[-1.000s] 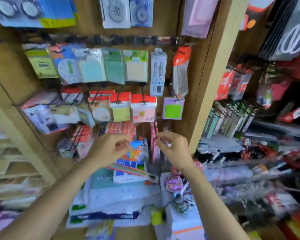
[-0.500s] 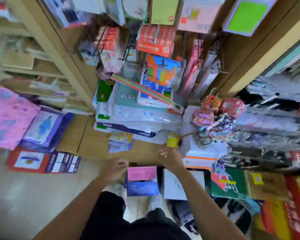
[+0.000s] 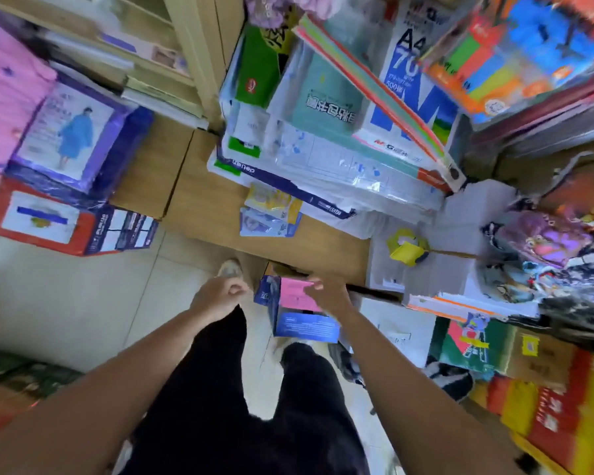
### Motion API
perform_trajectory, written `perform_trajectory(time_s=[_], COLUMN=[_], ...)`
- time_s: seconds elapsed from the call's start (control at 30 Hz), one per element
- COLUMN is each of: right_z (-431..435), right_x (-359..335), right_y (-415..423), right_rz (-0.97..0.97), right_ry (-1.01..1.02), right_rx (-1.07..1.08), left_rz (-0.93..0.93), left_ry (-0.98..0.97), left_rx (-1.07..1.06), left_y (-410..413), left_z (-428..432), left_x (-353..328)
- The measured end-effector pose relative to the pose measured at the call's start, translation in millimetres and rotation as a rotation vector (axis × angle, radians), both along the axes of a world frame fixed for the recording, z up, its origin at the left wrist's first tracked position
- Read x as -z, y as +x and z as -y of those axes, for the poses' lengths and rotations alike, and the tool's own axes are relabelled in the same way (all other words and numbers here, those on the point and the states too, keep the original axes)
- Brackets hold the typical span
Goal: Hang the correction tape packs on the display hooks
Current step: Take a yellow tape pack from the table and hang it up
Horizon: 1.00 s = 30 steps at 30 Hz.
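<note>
A blue carton stands open on the floor by my feet, with pink packs showing at its top. My right hand hovers over the carton's right side, its fingers stretched across the pink packs; whether it touches them is unclear. To the carton's left my left hand hangs with loosely curled fingers and holds nothing. The display hooks are out of view.
A wooden ledge carries stacked paper reams, two small packs and a yellow tape dispenser. Raincoat packs and a red box lie left. Cartons crowd the floor at right. My black-trousered legs fill the bottom.
The view has swung down from the hook wall to the floor. Both hands have dropped from the hooks to the blue carton by my feet.
</note>
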State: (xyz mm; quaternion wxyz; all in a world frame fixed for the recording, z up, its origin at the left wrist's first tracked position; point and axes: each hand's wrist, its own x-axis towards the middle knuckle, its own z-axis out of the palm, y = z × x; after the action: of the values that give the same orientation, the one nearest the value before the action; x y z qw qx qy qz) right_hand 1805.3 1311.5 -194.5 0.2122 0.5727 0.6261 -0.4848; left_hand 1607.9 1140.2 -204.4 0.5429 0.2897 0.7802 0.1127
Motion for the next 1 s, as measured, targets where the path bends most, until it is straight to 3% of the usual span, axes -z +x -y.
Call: perform_trajectory(time_s=[0.13,0.33,0.43,0.57,0.73,0.9,1.0], right_z=[-24,-60,-63,-55,-47,-50,-52], right_x=[66,164,200,232,249,249,246], right_y=[-46,-88,-99,-98,-92,-93,-94], right_rz=[0.016,-0.003,-0.04,-0.15,-0.196,-0.229,-0.294], right_ry=[-0.018,-0.111,-0.18,-0.3,-0.317,-0.31,-0.349], right_rx=[0.014,0.464,0.755,0.983,1.122,1.13,1.178], left_rz=[-0.032,-0.174,-0.291,-0.396,-0.529,-0.62,-0.554], left_ry=[-0.051,0.084,0.197,0.327,0.325,0.289,0.212], left_rx=[-0.065,-0.011,0.131,0.375,0.621,0.407,0.26], left_y=[-57,-92,-95,-94,-91,-94,-100], left_z=[-20,-66,-98,-141,-157,-136,-113], left_x=[58,132,169,210,243,231,232])
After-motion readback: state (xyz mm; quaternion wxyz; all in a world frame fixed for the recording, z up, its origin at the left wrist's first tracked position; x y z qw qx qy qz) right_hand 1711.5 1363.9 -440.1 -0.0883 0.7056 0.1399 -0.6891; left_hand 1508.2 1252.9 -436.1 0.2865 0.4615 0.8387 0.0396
